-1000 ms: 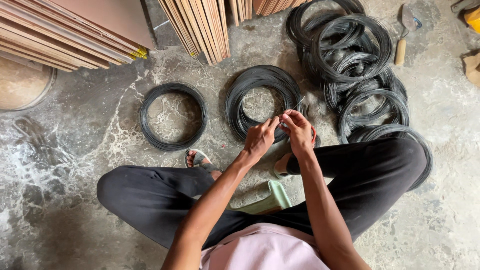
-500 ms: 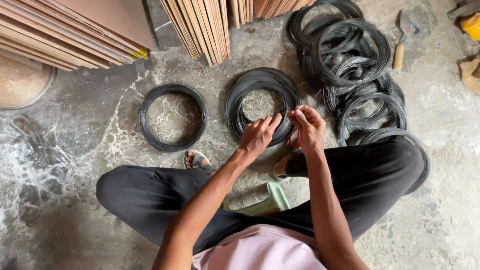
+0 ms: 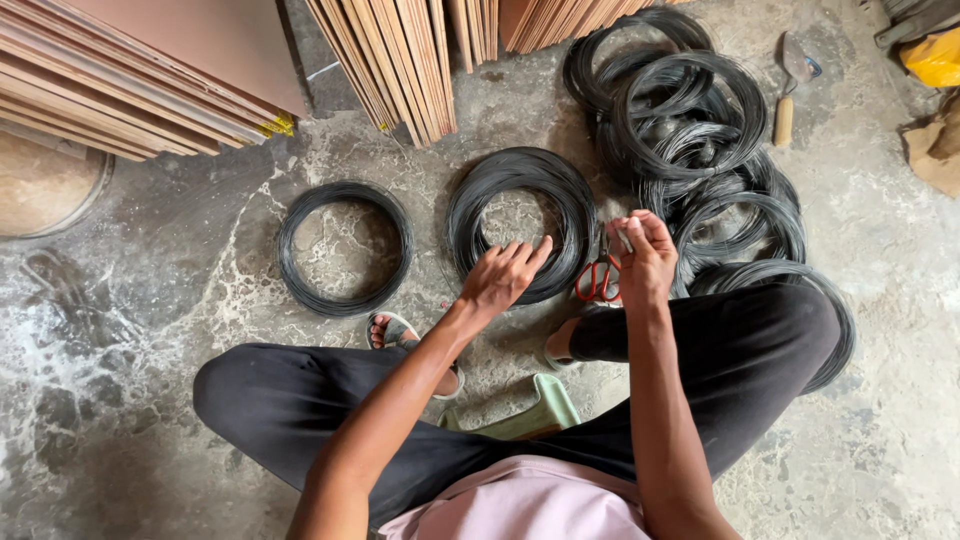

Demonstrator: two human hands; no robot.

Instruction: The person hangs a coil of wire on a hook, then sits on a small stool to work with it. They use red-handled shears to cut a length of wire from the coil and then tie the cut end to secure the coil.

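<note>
On the floor: stained grey concrete (image 3: 150,330), stacked boards (image 3: 130,80) at the top edge
Left hand (image 3: 500,278): fingers spread loosely, resting on the middle wire coil (image 3: 520,222)
Right hand (image 3: 645,255): pinched on something too small to make out, above red-handled scissors (image 3: 598,278)
Hidden: piled coils (image 3: 700,130) partly behind the right knee
Open room: bare concrete around the single coil (image 3: 345,248), left

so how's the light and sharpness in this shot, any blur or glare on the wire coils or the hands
Head view: soft, even daylight, with no hard glare on the black wire coil by the hands; the left hand and right hand are fairly sharp, with faint softness at the fingers; shadows are weak, and the coil pile loses strand detail in its dark areas; slight wide-angle bending shows at the edges.
</note>
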